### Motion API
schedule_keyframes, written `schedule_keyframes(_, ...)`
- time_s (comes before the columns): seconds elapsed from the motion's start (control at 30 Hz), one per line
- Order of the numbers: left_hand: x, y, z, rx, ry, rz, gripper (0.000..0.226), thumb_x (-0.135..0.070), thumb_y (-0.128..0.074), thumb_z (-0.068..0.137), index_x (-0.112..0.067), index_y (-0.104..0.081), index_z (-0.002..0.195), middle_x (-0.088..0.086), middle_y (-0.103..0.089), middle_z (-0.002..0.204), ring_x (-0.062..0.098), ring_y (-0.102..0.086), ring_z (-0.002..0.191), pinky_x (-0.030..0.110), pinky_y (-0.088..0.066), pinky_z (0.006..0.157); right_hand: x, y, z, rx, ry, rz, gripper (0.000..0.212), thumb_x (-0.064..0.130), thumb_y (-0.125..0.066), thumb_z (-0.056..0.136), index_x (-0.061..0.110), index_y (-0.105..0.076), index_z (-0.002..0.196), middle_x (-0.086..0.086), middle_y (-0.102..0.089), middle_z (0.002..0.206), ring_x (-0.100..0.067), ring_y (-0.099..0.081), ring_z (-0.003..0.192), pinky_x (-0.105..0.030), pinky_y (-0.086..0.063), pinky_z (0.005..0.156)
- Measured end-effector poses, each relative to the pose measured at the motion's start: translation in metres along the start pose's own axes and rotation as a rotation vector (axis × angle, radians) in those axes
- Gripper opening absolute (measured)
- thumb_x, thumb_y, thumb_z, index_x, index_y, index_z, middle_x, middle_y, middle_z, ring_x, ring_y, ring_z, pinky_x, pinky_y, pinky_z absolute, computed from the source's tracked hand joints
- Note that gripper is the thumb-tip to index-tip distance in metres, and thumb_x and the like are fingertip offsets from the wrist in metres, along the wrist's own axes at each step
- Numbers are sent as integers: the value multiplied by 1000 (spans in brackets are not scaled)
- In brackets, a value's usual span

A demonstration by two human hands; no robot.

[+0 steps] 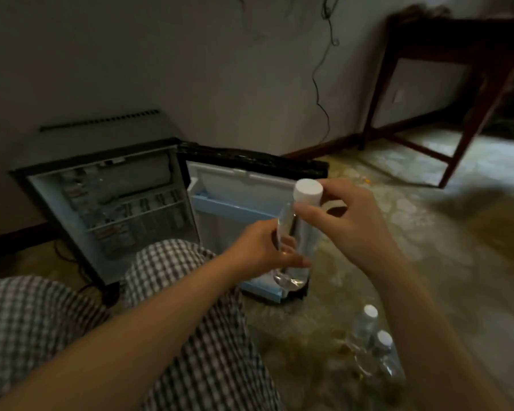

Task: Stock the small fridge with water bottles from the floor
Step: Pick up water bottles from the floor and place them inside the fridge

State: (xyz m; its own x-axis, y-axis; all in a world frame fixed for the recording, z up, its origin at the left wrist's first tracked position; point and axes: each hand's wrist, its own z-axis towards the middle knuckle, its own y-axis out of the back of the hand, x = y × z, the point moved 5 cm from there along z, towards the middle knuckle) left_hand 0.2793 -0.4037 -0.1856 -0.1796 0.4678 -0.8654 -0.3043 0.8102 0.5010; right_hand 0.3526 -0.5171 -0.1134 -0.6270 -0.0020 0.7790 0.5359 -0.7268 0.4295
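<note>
1. The small fridge [110, 209] stands open, its door [244, 200] swung out to the right. The shelves [137, 216] look partly filled, though blurred.
2. One water bottle [297, 232] is held upright in front of the door.
3. The left hand [261, 250] grips its lower body, and the right hand [347, 221] pinches its neck by the cap [307, 189].
4. Two spare bottles [368, 324] stand on the floor [428, 262].
5. Loading step, I'd say. Next it needs carrying left to a shelf with room.

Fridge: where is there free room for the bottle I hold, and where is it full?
For the held bottle, the door's blue shelf looks bare, as does the floor between door and the two floor bottles. The left inner shelves look crowded, though blurred.
</note>
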Motion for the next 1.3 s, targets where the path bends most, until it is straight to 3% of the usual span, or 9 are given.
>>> schedule_keyframes(0.1,-7,45,-1,-70,-10,29,54,-30,-80,66,-11,-61,113,6,-68,109,14,-65,100,35,-54,90,24,-19,24,116,74,-1,36,27,-73,77,30,-58,110,6,-65,104,-7,-60,98,-25,-50,82)
schedule_keyframes(0.2,-7,95,-15,-195,-53,-4,34,-22,-79,70,-16,-65,100,14,-69,104,21,-67,99,41,-54,92,55,-53,54,268,135,-13,42,27,-72,79,32,-52,116,18,-62,106,-3,-59,102,-26,-50,88)
schedule_keyframes(0.33,4,155,-38,-346,-83,-50,31,-13,-76,75,-4,-66,102,18,-71,100,24,-68,95,30,-55,85,91,-108,91,438,183,-69,44,33,-70,79,27,-54,120,10,-64,109,-10,-62,100,-38,-52,91)
schedule_keyframes(0.5,35,218,-65,-458,0,6,23,-18,-78,73,-12,-67,93,6,-72,91,15,-68,87,26,-54,77,125,-175,118,574,234,-77,39,28,-70,80,21,-56,117,1,-65,107,-17,-63,99,-44,-51,92)
schedule_keyframes(0.63,74,259,-89,-494,143,-6,25,-21,-78,72,-15,-66,92,7,-71,94,18,-67,93,33,-52,85,134,-233,125,547,254,-12,38,34,-71,76,23,-60,110,-1,-68,99,-21,-65,93,-47,-52,88)
schedule_keyframes(0.77,116,284,-109,-529,200,-84,27,-19,-75,74,-30,-58,92,1,-67,103,9,-63,93,20,-50,76,129,-296,128,526,262,-32,34,36,-71,78,24,-58,108,10,-64,93,-10,-61,87,-39,-52,83)
schedule_keyframes(0.83,137,289,-113,-616,217,-114,32,-20,-74,76,-35,-54,97,-11,-61,101,8,-58,99,22,-47,79,126,-323,130,534,252,-65,37,36,-71,78,25,-57,111,9,-64,100,-11,-60,93,-38,-50,86)
schedule_keyframes(0.97,166,303,-112,-695,262,-99,47,-19,-70,79,-27,-52,121,-15,-52,109,6,-47,107,19,-38,78,115,-365,142,554,195,-95,42,34,-72,77,24,-58,115,1,-65,113,-19,-59,108,-44,-48,94)
schedule_keyframes(1.3,218,350,-82,-739,364,-93,49,-14,-65,84,-24,-47,129,-7,-54,115,8,-48,106,27,-40,88,85,-440,191,525,77,-91,44,39,-72,75,24,-58,115,-1,-66,113,-23,-60,109,-47,-47,96)
